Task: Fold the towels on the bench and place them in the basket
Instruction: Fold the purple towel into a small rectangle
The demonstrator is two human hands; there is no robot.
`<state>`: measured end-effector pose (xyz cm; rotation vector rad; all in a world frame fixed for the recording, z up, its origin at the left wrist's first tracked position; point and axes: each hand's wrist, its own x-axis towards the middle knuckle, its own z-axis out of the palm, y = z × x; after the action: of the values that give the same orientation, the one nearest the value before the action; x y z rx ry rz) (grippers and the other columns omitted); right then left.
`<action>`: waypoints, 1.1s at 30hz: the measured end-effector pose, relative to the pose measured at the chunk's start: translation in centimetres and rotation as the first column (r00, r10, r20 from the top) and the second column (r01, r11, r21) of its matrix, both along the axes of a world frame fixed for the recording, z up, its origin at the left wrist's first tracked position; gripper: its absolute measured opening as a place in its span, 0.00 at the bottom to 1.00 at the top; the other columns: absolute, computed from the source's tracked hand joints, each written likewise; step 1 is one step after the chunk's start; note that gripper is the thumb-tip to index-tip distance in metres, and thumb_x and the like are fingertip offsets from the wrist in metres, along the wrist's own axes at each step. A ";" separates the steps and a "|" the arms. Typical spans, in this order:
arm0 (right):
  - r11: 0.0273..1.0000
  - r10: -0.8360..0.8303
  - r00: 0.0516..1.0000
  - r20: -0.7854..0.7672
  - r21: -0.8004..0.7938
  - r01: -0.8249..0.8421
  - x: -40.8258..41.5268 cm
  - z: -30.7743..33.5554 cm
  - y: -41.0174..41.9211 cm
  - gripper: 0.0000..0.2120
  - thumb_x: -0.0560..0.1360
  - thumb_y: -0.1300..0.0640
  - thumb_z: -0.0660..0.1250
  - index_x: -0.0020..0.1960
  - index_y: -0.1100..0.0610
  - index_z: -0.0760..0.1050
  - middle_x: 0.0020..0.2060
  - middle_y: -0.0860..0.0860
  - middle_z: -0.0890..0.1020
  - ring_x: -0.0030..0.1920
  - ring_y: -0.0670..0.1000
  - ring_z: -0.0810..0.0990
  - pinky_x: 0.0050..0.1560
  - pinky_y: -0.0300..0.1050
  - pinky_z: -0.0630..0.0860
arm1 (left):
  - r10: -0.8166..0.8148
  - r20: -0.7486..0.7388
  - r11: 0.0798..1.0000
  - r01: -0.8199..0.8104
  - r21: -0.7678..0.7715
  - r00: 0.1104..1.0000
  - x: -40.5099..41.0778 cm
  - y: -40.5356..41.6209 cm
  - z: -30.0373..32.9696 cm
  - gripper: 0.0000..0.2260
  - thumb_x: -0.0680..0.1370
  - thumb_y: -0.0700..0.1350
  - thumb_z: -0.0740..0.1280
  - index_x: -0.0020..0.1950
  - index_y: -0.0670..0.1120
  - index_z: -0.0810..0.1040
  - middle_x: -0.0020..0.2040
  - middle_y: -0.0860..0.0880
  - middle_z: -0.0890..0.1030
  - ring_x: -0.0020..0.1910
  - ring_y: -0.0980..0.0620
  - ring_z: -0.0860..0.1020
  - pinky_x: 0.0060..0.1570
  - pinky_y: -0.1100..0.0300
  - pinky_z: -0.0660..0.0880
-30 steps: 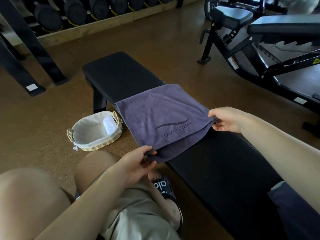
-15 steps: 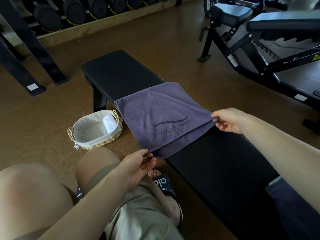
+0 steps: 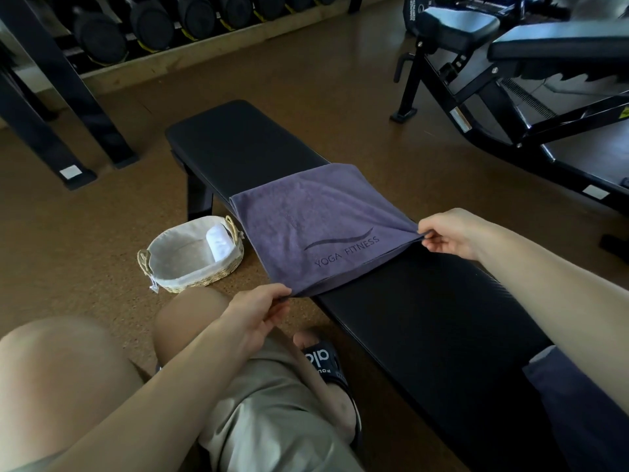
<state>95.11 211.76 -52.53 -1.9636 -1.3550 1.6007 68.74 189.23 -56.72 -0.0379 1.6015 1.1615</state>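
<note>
Head camera looks down on a purple towel (image 3: 313,229) spread across the black flat bench (image 3: 245,148), already doubled over, with its near edge hanging slightly off the side by the person's knees. Left hand (image 3: 258,311) pinches the near corner between thumb and fingers, closed on the cloth; right hand (image 3: 449,235) pinches the far corner the same way, fingers curled tight. Both corners of that 1 edge are drawn taut, and I'd judge that's to keep the layers lined up and flat for the next fold. Printed on the upper face, beneath a dark swoosh line, reads "YOGA FITNESS". Down on the floor just beside the bench leg sits the wicker basket (image 3: 204,279) with its pale liner, a rolled white towel (image 3: 219,241) already inside, close enough for an easy drop. Another dark purple cloth (image 3: 578,413) lies on the bench at lower right. A black slide sandal (image 3: 323,364) shows white letters, only partly readable.
</note>
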 end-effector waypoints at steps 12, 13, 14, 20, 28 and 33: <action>0.997 0.012 1.000 0.016 -0.081 -0.011 0.4 0.5 0.0 0.13 0.76 0.70 0.70 0.59 0.63 0.78 0.47 0.59 0.80 0.41 0.50 0.80 0.39 0.42 0.79 | 0.040 -0.042 0.998 -0.038 0.040 0.998 -0.8 0.2 0.5 0.01 0.79 0.34 0.68 0.49 0.37 0.80 0.44 0.42 0.82 0.38 0.51 0.80 0.31 0.65 0.80; 0.997 0.015 1.000 0.020 -0.081 -0.013 0.4 0.5 0.0 0.13 0.76 0.70 0.70 0.60 0.63 0.78 0.47 0.59 0.81 0.41 0.50 0.80 0.39 0.42 0.79 | 0.044 -0.054 0.998 -0.041 0.043 0.998 -0.8 0.1 0.5 0.01 0.79 0.33 0.69 0.49 0.36 0.80 0.45 0.42 0.82 0.39 0.51 0.80 0.32 0.65 0.81; 0.997 0.017 1.000 0.022 -0.081 -0.015 0.3 0.5 -0.1 0.13 0.76 0.70 0.70 0.60 0.63 0.78 0.47 0.59 0.81 0.41 0.50 0.80 0.39 0.43 0.79 | 0.047 -0.067 0.998 -0.044 0.046 0.997 -0.8 0.1 0.5 0.01 0.79 0.33 0.69 0.49 0.36 0.80 0.46 0.41 0.82 0.40 0.51 0.81 0.34 0.64 0.82; 0.991 0.068 0.994 0.080 -0.117 -0.058 0.2 0.7 -0.1 0.13 0.76 0.70 0.70 0.60 0.63 0.79 0.46 0.58 0.81 0.39 0.49 0.80 0.38 0.41 0.79 | 0.012 -0.165 0.999 -0.006 0.033 0.986 -1.3 0.0 0.5 0.01 0.78 0.33 0.70 0.48 0.35 0.81 0.45 0.42 0.83 0.37 0.52 0.82 0.38 0.63 0.83; 0.994 -0.005 0.971 -0.237 -0.111 -0.022 -0.8 4.2 0.1 0.11 0.78 0.68 0.67 0.60 0.63 0.76 0.47 0.56 0.78 0.41 0.48 0.79 0.33 0.36 0.80 | -0.064 -0.373 0.983 0.122 0.134 0.926 -4.3 2.8 4.7 0.04 0.80 0.32 0.67 0.48 0.40 0.74 0.39 0.43 0.79 0.35 0.51 0.79 0.47 0.57 0.81; 0.999 -0.041 0.842 -0.537 -0.022 0.034 -2.7 7.9 0.6 0.11 0.80 0.67 0.66 0.62 0.61 0.74 0.48 0.55 0.74 0.40 0.45 0.77 0.37 0.34 0.78 | -0.069 -0.516 0.965 0.189 0.183 0.854 -7.3 5.1 9.7 0.10 0.81 0.33 0.61 0.45 0.44 0.76 0.40 0.44 0.76 0.34 0.54 0.76 0.33 0.66 0.78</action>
<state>92.45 212.32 -44.63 -1.3643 -1.0655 1.9431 61.48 194.33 -46.99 0.5647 1.8749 1.3094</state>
